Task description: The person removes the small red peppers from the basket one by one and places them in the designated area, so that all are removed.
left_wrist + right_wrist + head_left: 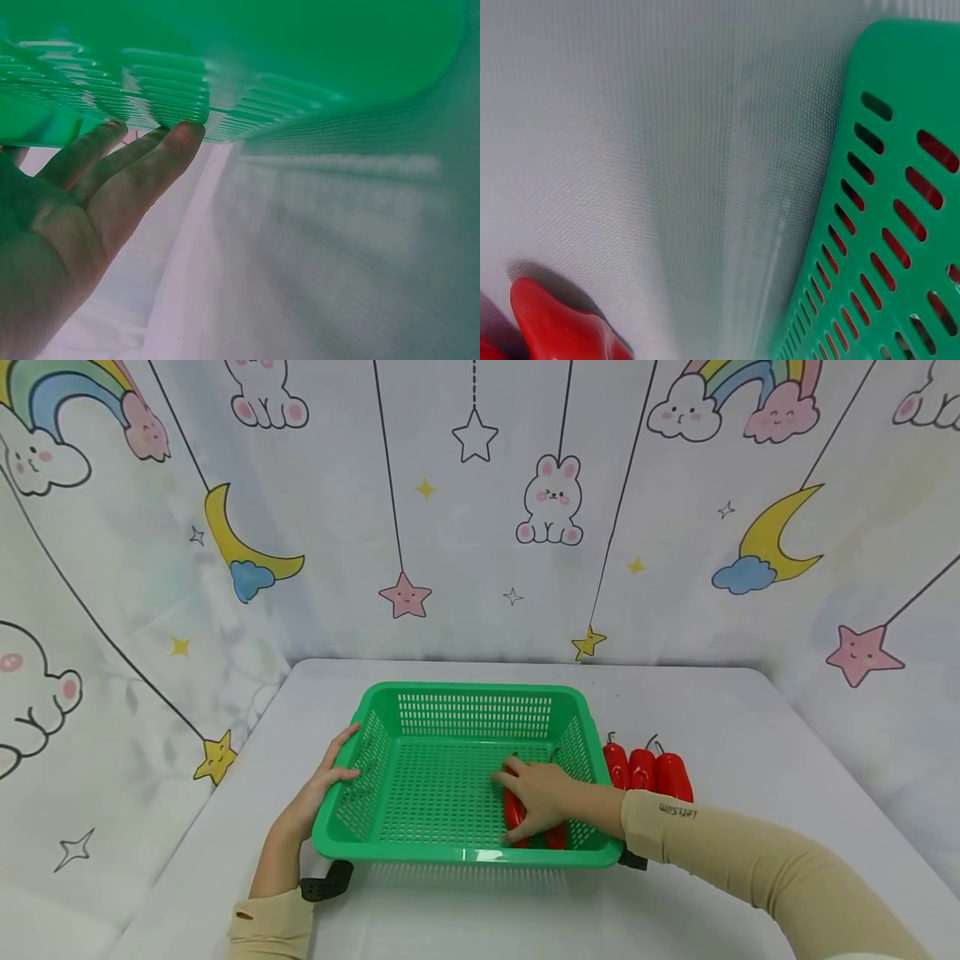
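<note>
A green plastic basket (450,760) with slotted walls stands on the white table. My left hand (322,789) holds its left rim, thumb over the edge; in the left wrist view, fingers (142,169) lie rather straight against the outer wall. My right hand (543,793) reaches inside at the right and grips a red chili pepper (514,814), thumb on the near side. Another red pepper (557,837) lies beside it, partly hidden under the hand. Through the slots of the basket wall (855,202), red shows in the right wrist view.
Outside the basket's right wall lie several red peppers (673,777) with curled stems, partly behind the right forearm. One pepper (562,326) shows at the right wrist view's lower left. A cloth (480,527) printed with stars and rabbits hangs behind the table (720,718).
</note>
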Demonstrator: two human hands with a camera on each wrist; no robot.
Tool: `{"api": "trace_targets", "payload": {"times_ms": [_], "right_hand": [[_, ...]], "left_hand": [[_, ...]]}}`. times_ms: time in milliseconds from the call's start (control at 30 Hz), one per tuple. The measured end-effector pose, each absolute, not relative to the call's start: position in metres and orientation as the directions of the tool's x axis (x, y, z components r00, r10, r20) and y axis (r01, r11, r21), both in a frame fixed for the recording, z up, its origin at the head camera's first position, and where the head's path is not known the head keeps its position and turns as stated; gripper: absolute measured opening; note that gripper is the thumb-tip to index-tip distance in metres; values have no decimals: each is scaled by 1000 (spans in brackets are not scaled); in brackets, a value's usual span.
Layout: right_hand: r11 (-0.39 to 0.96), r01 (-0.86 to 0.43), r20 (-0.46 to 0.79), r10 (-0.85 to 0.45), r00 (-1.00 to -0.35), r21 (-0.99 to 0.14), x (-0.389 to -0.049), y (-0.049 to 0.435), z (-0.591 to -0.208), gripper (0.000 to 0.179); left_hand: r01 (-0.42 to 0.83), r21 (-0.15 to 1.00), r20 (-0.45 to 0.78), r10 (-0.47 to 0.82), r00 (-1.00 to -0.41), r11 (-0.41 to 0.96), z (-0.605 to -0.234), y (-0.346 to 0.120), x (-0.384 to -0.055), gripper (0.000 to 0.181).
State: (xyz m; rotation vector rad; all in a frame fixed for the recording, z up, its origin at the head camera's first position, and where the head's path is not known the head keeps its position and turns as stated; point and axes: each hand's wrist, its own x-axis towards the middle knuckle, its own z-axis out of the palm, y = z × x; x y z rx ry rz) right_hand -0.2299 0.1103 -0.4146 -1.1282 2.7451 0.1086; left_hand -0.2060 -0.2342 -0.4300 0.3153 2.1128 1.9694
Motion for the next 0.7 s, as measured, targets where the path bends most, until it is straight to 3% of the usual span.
{"api": "trace_targets", "payload": {"times_ms": [300, 700], "right_hand": [[727, -686, -216, -665, -715, 32, -229, 109, -416, 89], [722, -687, -198, -687, -699, -81, -231, 108, -412, 85]], "left_hand": [[-21, 997, -44, 309, -950, 79, -429, -233, -205, 67], [-31, 997, -50, 311, -949, 67, -429, -234, -205, 67]]}}
